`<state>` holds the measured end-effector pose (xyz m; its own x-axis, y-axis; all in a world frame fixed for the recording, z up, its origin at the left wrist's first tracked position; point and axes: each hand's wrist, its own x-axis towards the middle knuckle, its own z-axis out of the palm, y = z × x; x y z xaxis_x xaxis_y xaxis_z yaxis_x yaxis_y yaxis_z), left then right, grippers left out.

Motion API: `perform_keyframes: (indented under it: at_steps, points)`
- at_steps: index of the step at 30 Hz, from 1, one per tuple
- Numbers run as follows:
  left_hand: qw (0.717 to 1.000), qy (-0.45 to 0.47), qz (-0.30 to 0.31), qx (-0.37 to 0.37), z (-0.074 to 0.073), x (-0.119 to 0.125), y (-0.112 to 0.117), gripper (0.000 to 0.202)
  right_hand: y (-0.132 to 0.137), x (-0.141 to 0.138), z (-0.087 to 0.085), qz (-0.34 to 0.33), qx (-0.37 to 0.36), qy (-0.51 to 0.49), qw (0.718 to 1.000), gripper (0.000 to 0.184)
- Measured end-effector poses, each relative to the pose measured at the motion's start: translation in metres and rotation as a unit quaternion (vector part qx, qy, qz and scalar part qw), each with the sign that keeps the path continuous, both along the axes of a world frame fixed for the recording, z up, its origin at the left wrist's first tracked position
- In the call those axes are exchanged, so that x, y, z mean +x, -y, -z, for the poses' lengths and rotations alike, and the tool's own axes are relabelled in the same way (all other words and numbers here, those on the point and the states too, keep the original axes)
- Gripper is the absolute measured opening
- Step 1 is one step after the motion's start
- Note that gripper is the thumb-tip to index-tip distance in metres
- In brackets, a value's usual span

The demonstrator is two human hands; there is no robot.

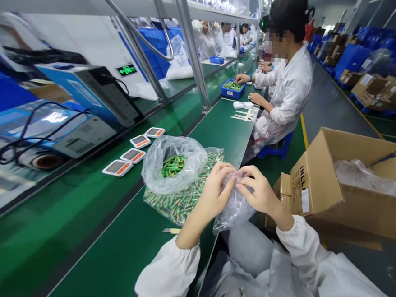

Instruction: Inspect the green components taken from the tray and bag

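Both my hands pinch the gathered top of a clear plastic bag [236, 210] at the table's right edge. My left hand [217, 190] is closed on its left side, and my right hand [258, 191] grips it from the right. The bag hangs partly over the edge above my lap; its contents are hard to make out. Left of my left hand lies a flat clear bag full of small green parts [170, 205]. On top of it sits an open plastic bag [149, 167] with green and orange parts [173, 165] inside. A small cutter knife [171, 231] lies near my left wrist.
Several white devices with grey screens and orange strips [118, 168] lie along the belt. A person in white [285, 91] sits further up, by a blue bin [232, 92] of green parts. An open carton [324, 184] stands at my right. Blue machines [86, 95] stand left.
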<state>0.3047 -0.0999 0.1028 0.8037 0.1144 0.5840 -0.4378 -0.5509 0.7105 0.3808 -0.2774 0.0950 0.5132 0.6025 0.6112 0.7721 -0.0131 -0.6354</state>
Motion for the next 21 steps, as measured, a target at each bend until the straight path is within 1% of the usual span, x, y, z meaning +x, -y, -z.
perform_keyframes:
  at_steps: [1,2,4,5,6,7,8,9,10,11,13,14,17,19,20,21]
  points:
    - [1.000,0.022,-0.006,0.010,0.001,0.000,0.003,0.017,0.000,-0.003,0.006,0.030,0.032,-0.017,0.999,0.007]
    - [0.999,0.048,-0.013,0.021,0.002,0.000,0.006,0.020,-0.001,-0.005,0.011,0.072,0.074,-0.044,0.994,0.011]
    - [0.992,0.113,-0.048,0.031,0.004,0.000,0.009,0.024,-0.002,-0.011,0.022,0.150,0.143,-0.132,0.969,0.045]
    - [0.986,0.145,-0.076,0.030,0.006,0.000,0.010,0.025,-0.003,-0.014,0.026,0.159,0.158,-0.196,0.955,0.062]
    - [0.979,0.171,-0.105,0.031,0.008,0.001,0.010,0.026,-0.004,-0.017,0.029,0.138,0.163,-0.271,0.939,0.074]
    - [0.973,0.191,-0.126,0.040,0.012,0.001,0.011,0.027,-0.006,-0.019,0.030,0.090,0.164,-0.349,0.918,0.080]
    - [0.968,0.201,-0.133,0.064,0.016,0.002,0.012,0.028,-0.009,-0.021,0.031,0.032,0.168,-0.419,0.892,0.082]
    - [0.966,0.202,-0.128,0.099,0.021,0.003,0.013,0.028,-0.013,-0.021,0.030,-0.017,0.182,-0.473,0.862,0.080]
    - [0.965,0.192,-0.115,0.139,0.025,0.005,0.014,0.028,-0.018,-0.020,0.029,-0.044,0.205,-0.509,0.835,0.077]
    - [0.964,0.173,-0.100,0.175,0.029,0.006,0.015,0.028,-0.025,-0.018,0.028,-0.046,0.230,-0.530,0.815,0.073]
    - [0.966,0.114,-0.087,0.217,0.035,0.010,0.016,0.029,-0.040,-0.010,0.028,-0.002,0.272,-0.551,0.788,0.063]
    - [0.967,0.079,-0.085,0.227,0.037,0.012,0.016,0.033,-0.049,-0.004,0.029,0.023,0.286,-0.561,0.776,0.058]
    - [0.964,-0.001,-0.077,0.255,0.035,0.019,0.011,0.059,-0.075,0.021,0.039,0.061,0.315,-0.585,0.745,0.053]
    - [0.961,-0.028,-0.073,0.267,0.030,0.021,0.006,0.075,-0.089,0.052,0.048,0.068,0.338,-0.582,0.736,0.053]
    - [0.961,-0.034,-0.073,0.265,0.027,0.018,0.003,0.080,-0.094,0.074,0.051,0.077,0.353,-0.573,0.735,0.051]
    - [0.963,-0.035,-0.072,0.258,0.025,0.014,-0.001,0.083,-0.097,0.103,0.053,0.096,0.369,-0.556,0.738,0.047]
